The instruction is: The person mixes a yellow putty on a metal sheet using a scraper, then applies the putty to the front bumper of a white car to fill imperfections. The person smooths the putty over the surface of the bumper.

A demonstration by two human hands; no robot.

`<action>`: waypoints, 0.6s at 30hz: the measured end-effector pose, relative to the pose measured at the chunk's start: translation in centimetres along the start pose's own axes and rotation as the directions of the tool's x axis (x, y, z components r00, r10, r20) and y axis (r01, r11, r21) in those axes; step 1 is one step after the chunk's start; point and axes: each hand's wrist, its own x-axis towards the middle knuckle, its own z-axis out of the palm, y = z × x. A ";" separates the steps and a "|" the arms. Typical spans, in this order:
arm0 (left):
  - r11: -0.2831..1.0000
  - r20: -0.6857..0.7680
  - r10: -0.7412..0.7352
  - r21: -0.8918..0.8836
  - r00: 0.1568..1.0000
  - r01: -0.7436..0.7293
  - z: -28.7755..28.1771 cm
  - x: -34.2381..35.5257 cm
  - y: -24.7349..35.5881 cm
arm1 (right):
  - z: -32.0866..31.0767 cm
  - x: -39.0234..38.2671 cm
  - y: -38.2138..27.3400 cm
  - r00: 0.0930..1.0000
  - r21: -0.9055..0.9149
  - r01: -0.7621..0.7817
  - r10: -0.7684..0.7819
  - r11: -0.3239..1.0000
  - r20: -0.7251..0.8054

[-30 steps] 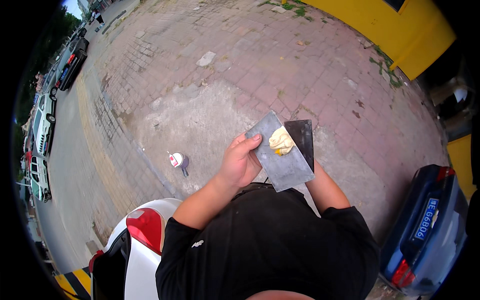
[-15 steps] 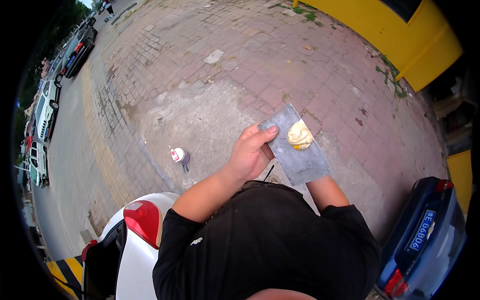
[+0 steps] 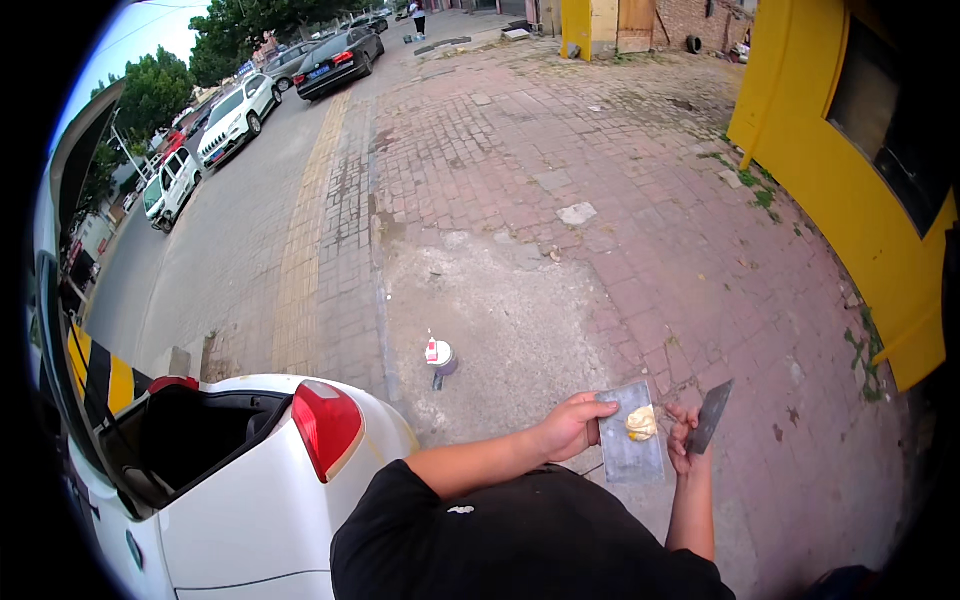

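Left hand (image 3: pixel 570 428) pinching grey rectangular plate (image 3: pixel 632 462) by left edge, guessing that leaves room for cream paste blob (image 3: pixel 641 422) on top. Right hand (image 3: pixel 683 437) gripping dark scraper (image 3: pixel 711 415) just beside, tilted up, apart from blob.

Cream-coloured paste (image 3: pixel 642 422) with a yellow-orange streak shows against my grey plate (image 3: pixel 628 463); my blade (image 3: pixel 712 416) is dark grey, my shirt (image 3: pixel 540 540) black, the car (image 3: pixel 250 540) white with a red tail light (image 3: pixel 327 430), the paving (image 3: pixel 690 240) pinkish, brick-patterned.
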 end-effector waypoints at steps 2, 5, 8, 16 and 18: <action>1.000 -0.049 0.029 -0.003 0.998 -0.029 -0.6 -0.4 0.1 | -5.0 -1.1 0.0 0.957 -0.274 -0.093 0.010 0.957 -0.291; 0.998 -0.065 0.063 -0.008 0.996 -0.063 -1.4 -0.5 -0.1 | -17.5 -6.1 1.1 0.691 -0.371 -0.588 0.207 0.719 -0.693; 0.996 -0.051 0.086 -0.013 0.995 -0.086 -1.4 -0.2 -0.3 | -25.4 -14.9 3.5 0.272 -0.217 -0.953 0.279 0.213 -0.921; 0.991 -0.087 0.122 -0.039 0.989 -0.126 -1.8 -0.7 0.2 | -25.0 -19.7 6.3 0.308 -0.391 -0.906 0.382 -0.161 -0.872; 0.991 -0.097 0.123 -0.048 0.988 -0.128 -1.6 -0.6 0.2 | -25.2 -19.8 6.0 0.356 -0.440 -0.884 0.383 -0.157 -0.852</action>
